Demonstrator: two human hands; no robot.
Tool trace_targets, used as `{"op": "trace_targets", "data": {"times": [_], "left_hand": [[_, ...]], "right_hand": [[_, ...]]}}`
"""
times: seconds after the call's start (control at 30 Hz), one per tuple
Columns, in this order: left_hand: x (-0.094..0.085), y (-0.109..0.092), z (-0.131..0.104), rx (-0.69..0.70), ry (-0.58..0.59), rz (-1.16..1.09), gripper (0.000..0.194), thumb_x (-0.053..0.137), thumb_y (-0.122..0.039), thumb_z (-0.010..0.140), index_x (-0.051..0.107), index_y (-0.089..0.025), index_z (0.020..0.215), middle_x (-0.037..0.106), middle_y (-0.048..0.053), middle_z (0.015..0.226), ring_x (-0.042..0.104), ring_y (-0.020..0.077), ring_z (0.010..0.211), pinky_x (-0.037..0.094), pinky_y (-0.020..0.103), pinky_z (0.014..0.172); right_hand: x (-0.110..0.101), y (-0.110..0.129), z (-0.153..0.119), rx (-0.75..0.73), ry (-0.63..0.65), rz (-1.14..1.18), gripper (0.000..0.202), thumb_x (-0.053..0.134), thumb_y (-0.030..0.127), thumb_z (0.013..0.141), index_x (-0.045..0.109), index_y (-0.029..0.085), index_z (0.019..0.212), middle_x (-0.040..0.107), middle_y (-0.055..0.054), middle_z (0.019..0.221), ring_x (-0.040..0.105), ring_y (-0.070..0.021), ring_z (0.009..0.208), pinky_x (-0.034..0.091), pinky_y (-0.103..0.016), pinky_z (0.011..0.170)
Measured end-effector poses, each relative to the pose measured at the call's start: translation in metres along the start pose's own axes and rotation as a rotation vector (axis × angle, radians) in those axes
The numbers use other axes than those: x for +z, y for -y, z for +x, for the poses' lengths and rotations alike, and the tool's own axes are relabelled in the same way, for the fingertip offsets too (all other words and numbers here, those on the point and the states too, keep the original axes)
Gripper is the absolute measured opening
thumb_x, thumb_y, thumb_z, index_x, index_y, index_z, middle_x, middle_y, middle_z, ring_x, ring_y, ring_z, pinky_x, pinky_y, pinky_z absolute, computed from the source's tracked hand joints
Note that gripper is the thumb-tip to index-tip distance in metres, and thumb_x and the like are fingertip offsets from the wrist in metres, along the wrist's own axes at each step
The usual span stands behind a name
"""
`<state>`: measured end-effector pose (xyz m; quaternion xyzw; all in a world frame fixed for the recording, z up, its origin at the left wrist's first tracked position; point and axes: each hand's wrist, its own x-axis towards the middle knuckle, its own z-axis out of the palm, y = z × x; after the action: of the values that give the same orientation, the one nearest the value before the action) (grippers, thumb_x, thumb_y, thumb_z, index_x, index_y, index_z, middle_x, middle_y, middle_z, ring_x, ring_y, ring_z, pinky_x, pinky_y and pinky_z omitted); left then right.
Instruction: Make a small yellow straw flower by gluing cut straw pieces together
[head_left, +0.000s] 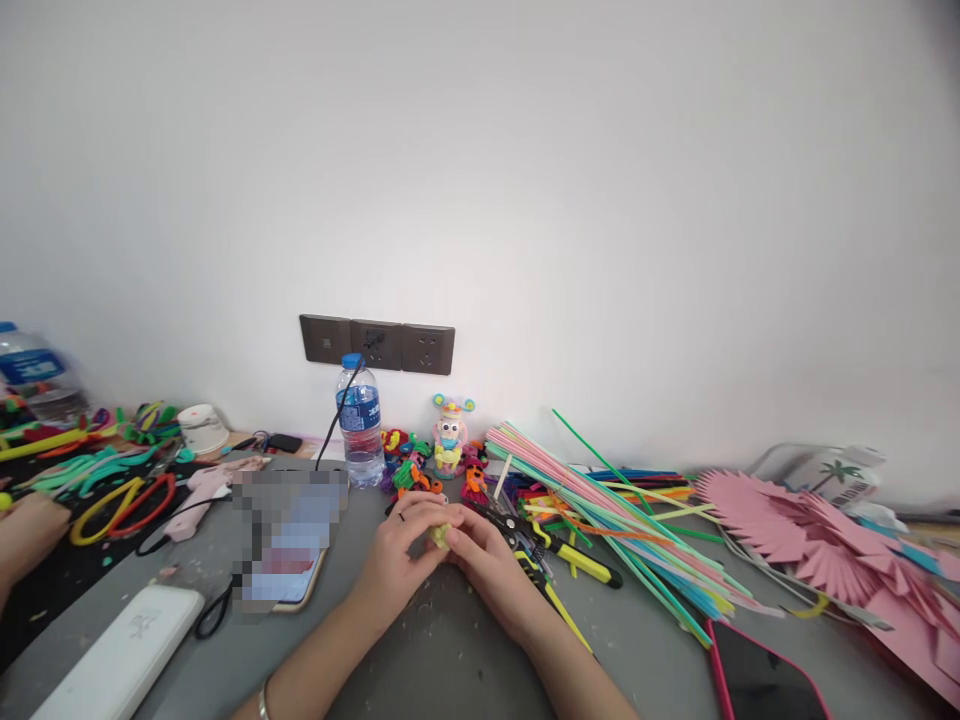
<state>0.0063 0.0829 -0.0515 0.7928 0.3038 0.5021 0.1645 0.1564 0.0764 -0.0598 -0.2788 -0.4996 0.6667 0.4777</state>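
Both of my hands meet at the middle of the table. A small pale yellow piece (440, 536) sits between their fingertips; its kind is too small to make out and is partly covered. My left hand (401, 548) pinches it from the left, a dark ring on one finger. From the right, the fingers of my right hand (489, 562) close on the same piece. Just behind them are several colourful pipe-cleaner figures (411, 468) and a decorated figurine (448, 440) with big eyes. Pliers with yellow and black handles (581, 560) lie right of my right hand.
A water bottle (361, 425) stands near the wall sockets (376, 343). Left are a partly blurred phone (300, 560), a cable and a white power bank (124, 660). Pipe cleaners (622, 530), pink folded paper (810, 540) and a phone (765, 675) lie right. Another person's hand (34, 535) shows far left.
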Motion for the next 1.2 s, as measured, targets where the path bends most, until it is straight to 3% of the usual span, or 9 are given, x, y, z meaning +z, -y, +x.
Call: {"op": "trace_targets", "data": {"times": [0.27,0.37,0.43,0.6,0.77,0.87,1.07,1.2], "left_hand": [[0.003,0.000,-0.001,-0.037,0.029,0.045,0.007,0.061,-0.015,0.080,0.061,-0.021,0.082,0.069,0.007,0.108,0.057,0.0239,0.107,0.049,0.043,0.094],[0.005,0.001,-0.003,-0.003,0.012,0.058,0.015,0.059,-0.014,0.078,0.056,-0.021,0.066,0.068,0.007,0.107,0.057,0.0243,0.105,0.050,0.043,0.091],[0.006,0.002,-0.003,0.016,0.014,0.054,0.020,0.061,-0.013,0.077,0.055,-0.020,0.059,0.067,0.007,0.107,0.056,0.0244,0.103,0.050,0.042,0.089],[0.004,0.003,-0.003,0.054,0.044,0.078,0.011,0.068,-0.015,0.077,0.066,-0.020,0.068,0.067,0.007,0.110,0.054,0.0249,0.106,0.049,0.044,0.091],[0.000,0.009,-0.003,0.085,0.045,0.083,0.029,0.083,-0.037,0.065,0.062,-0.020,0.055,0.069,0.008,0.112,0.051,0.0286,0.111,0.049,0.045,0.090],[-0.001,0.012,-0.003,0.114,0.026,0.105,0.031,0.081,-0.041,0.064,0.062,-0.020,0.054,0.071,0.009,0.110,0.053,0.0289,0.110,0.050,0.045,0.087],[-0.002,0.009,-0.001,0.098,0.001,0.146,0.028,0.077,-0.034,0.073,0.061,-0.020,0.055,0.069,0.007,0.118,0.052,0.0286,0.111,0.050,0.046,0.088],[0.000,0.004,-0.001,0.092,0.023,0.179,0.034,0.071,-0.022,0.078,0.053,-0.019,0.049,0.068,0.005,0.120,0.051,0.0267,0.114,0.049,0.045,0.089]], "right_hand": [[0.003,0.004,-0.001,0.019,0.045,-0.071,0.033,0.073,0.045,0.076,0.070,0.016,0.090,0.067,-0.002,0.085,0.059,-0.0194,0.083,0.045,-0.031,0.079],[0.007,0.006,-0.003,0.029,0.068,-0.082,0.035,0.078,0.046,0.069,0.068,0.017,0.086,0.067,-0.001,0.084,0.061,-0.0203,0.084,0.046,-0.031,0.079],[0.008,0.005,-0.003,0.025,0.082,-0.073,0.041,0.080,0.046,0.067,0.066,0.018,0.094,0.068,-0.003,0.090,0.063,-0.0218,0.088,0.047,-0.033,0.082],[0.004,0.000,-0.002,-0.024,0.012,-0.104,0.043,0.070,0.053,0.076,0.066,0.019,0.102,0.068,-0.006,0.098,0.063,-0.0243,0.094,0.047,-0.036,0.086],[-0.001,-0.008,0.003,-0.055,-0.074,-0.069,0.047,0.056,0.060,0.084,0.067,0.016,0.097,0.064,-0.003,0.075,0.057,-0.0155,0.065,0.043,-0.027,0.060],[-0.001,-0.006,0.003,-0.077,-0.071,-0.067,0.043,0.055,0.058,0.087,0.067,0.017,0.094,0.061,-0.002,0.073,0.054,-0.0144,0.063,0.039,-0.026,0.059],[0.007,0.006,-0.002,-0.051,0.047,-0.079,0.042,0.072,0.053,0.075,0.065,0.019,0.099,0.064,-0.003,0.092,0.058,-0.0195,0.084,0.043,-0.030,0.077],[0.012,0.008,-0.005,0.018,0.147,-0.117,0.038,0.077,0.046,0.070,0.062,0.017,0.089,0.058,0.001,0.079,0.052,-0.0142,0.072,0.039,-0.024,0.066]]}}
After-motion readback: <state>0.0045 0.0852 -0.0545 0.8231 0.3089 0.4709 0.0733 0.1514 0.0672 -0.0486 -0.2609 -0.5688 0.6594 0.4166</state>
